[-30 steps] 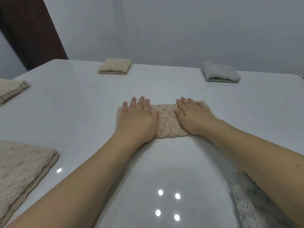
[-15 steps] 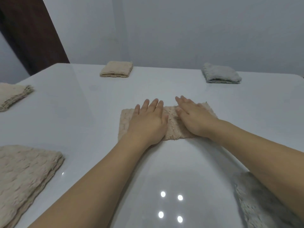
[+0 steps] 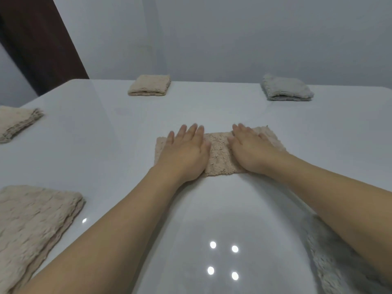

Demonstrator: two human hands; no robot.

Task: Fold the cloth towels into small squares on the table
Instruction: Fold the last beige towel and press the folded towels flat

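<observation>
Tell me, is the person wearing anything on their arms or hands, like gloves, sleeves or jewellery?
Nothing shows. The left hand and right hand are bare, with no gloves, rings, watch or bracelet in view. Both forearms are bare too, as far as the picture's edges; no sleeve shows. The nails look short and unpainted.
</observation>
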